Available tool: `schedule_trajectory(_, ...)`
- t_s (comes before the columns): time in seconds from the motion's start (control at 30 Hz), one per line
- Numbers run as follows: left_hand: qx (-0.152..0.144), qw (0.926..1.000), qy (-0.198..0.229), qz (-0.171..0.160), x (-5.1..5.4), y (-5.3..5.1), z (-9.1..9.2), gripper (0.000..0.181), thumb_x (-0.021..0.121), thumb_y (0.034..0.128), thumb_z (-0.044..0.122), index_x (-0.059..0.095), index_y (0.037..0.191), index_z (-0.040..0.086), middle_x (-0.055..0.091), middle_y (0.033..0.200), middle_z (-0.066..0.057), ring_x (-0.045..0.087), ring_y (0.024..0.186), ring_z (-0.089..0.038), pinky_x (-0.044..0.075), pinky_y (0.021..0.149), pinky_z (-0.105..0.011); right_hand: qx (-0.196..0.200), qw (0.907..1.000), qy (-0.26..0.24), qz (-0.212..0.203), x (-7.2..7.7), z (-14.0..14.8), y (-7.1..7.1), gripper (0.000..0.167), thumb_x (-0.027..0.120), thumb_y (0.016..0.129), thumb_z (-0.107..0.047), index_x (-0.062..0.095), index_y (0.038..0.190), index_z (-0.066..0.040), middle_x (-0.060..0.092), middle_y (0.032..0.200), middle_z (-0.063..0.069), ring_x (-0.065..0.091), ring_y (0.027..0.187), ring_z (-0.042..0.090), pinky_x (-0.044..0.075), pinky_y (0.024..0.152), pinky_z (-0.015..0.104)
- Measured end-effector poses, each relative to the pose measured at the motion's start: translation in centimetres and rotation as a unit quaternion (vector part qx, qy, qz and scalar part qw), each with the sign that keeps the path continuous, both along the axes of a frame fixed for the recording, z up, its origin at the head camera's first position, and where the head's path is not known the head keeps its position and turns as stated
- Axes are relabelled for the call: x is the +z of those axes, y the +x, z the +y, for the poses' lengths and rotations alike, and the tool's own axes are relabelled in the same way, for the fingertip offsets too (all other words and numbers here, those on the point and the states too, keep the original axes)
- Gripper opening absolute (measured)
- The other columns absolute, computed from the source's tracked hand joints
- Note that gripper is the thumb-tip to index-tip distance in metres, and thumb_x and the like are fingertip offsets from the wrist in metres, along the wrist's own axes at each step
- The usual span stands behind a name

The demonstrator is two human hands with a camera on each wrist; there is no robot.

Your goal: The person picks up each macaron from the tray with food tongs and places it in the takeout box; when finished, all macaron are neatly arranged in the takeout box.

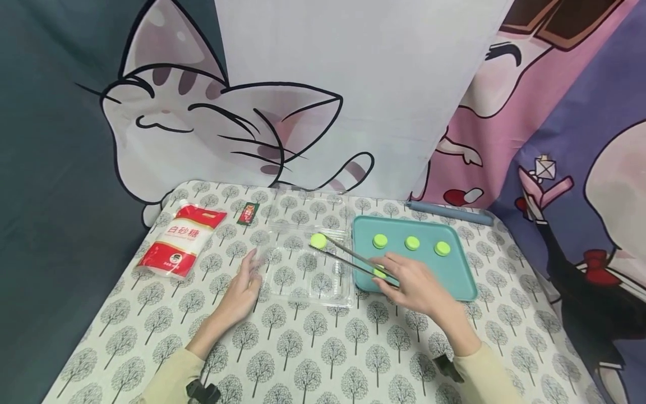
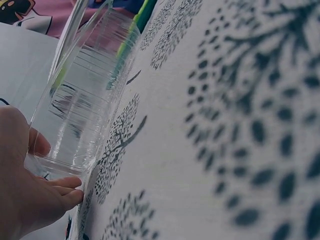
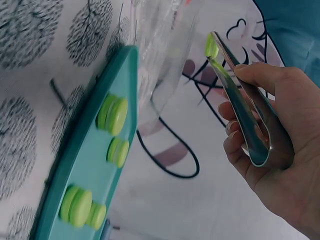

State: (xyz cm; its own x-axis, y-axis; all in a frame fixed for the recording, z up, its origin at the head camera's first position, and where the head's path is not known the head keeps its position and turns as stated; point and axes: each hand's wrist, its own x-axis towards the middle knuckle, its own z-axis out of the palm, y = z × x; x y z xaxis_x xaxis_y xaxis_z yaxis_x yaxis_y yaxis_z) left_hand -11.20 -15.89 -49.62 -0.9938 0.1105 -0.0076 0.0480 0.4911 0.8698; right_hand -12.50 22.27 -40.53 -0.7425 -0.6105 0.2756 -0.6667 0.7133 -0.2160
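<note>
My right hand (image 1: 411,283) grips metal tongs (image 3: 252,125), whose tips pinch a lime-green macaron (image 1: 318,241). That macaron is over the clear plastic box (image 1: 308,300), which stands with its lid (image 1: 310,209) folded back. At the box's left end is my left hand (image 1: 242,292); in the left wrist view its thumb lies at the rim and its fingers at the lower wall, holding that end. More green macarons (image 1: 411,243) sit on the teal tray (image 1: 466,286) to the right; one in front is partly hidden by the tongs and right hand.
A red and white sugar bag (image 1: 183,240) lies at the left of the table, with a small green and red packet (image 1: 248,214) beyond it. Behind the tray a grey-blue rod (image 1: 449,213) lies along the back edge. A printed curtain (image 1: 373,84) hangs behind.
</note>
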Motion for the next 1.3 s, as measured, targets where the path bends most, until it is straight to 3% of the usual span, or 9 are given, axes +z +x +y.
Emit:
schedule_trajectory(0.13,0.000,1.0000,-0.002,-0.001,0.0,0.0,0.0,0.065,0.041,0.1049,0.011,0.010,0.162,0.008,0.042,0.157,-0.021,0.046,0.138,-0.049,0.032,0.116,-0.068,0.025,0.9996,0.001,-0.016,-0.3,-1.4,-0.7,0.043,0.074,0.090,-0.023,0.067,0.128,-0.006,0.074,0.113,0.007,0.065,0.074,0.011,0.057,0.067,0.023)
schedule_trajectory(0.37,0.003,1.0000,0.000,0.002,-0.1,0.1,0.1,0.066,0.041,0.1038,0.010,0.010,0.162,0.007,0.044,0.156,-0.022,0.046,0.138,-0.048,0.035,0.115,-0.067,0.043,0.9977,0.015,-0.051,-0.9,-3.7,-1.9,0.039,0.072,0.093,-0.023,0.067,0.128,-0.006,0.073,0.112,0.006,0.056,0.065,0.008,0.049,0.059,0.016)
schedule_trajectory(0.67,0.003,1.0000,0.000,0.008,0.0,0.1,0.1,0.067,0.042,0.1034,0.009,0.010,0.162,0.006,0.042,0.156,-0.023,0.043,0.140,-0.049,0.032,0.117,-0.066,0.075,0.9957,0.035,-0.043,-2.1,-6.1,-3.4,0.038,0.072,0.092,-0.023,0.069,0.125,-0.004,0.073,0.114,0.007,0.070,0.088,0.015,0.062,0.082,0.030)
schedule_trajectory(0.97,0.002,1.0000,0.003,0.009,0.2,0.1,0.1,0.066,0.042,0.1037,0.007,0.011,0.162,0.005,0.043,0.155,-0.024,0.042,0.141,-0.048,0.032,0.118,-0.065,0.075,0.9922,0.048,-0.087,-2.4,-7.6,-4.4,0.038,0.071,0.094,-0.022,0.067,0.126,-0.003,0.072,0.115,0.009,0.061,0.074,0.008,0.058,0.074,0.024)
schedule_trajectory(1.3,0.001,1.0000,0.004,0.007,0.2,0.1,0.2,0.067,0.042,0.1032,0.007,0.010,0.162,0.005,0.043,0.156,-0.024,0.045,0.139,-0.049,0.034,0.117,-0.065,0.072,0.9939,0.025,-0.080,-3.0,-7.7,-4.6,0.039,0.071,0.092,-0.025,0.068,0.124,-0.003,0.073,0.119,0.012,0.066,0.078,0.013,0.060,0.076,0.027)
